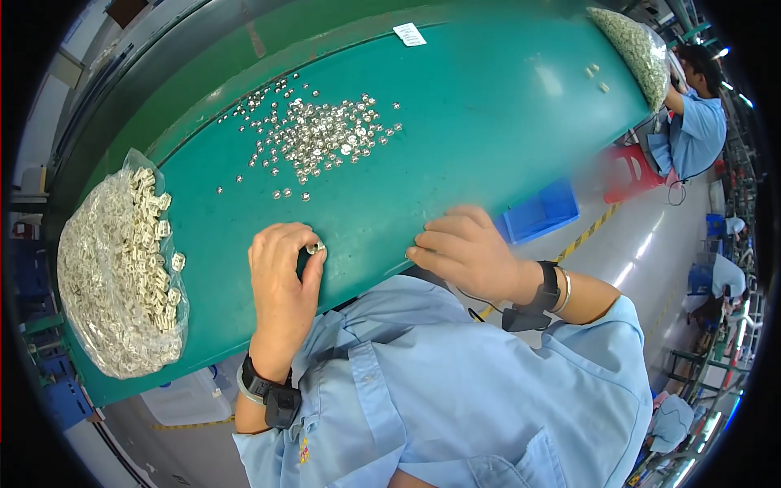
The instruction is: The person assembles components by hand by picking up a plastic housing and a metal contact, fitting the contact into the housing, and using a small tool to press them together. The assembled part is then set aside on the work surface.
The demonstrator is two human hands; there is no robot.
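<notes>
My left hand (283, 268) is closed, with a small cream plastic part (316, 247) pinched between thumb and fingers just over the green tabletop (488, 106). To its right, my right hand (472, 254) hovers near the table's front edge. Its fingers are drawn together, and a small shiny metal piece (408, 254) glints at the tips. Beyond both hands lies a scattered heap of small shiny metal pieces (325, 134). A clear plastic bag (98, 268) full of cream plastic parts lies spilling open at the left.
Another clear bag of pale parts (630, 53) rests at the far right, with a few loose parts beside it. A white paper slip (409, 34) lies at the back. Below the table edge are a blue bin (543, 213) and a red stool (633, 172). A co-worker (700, 122) sits beyond.
</notes>
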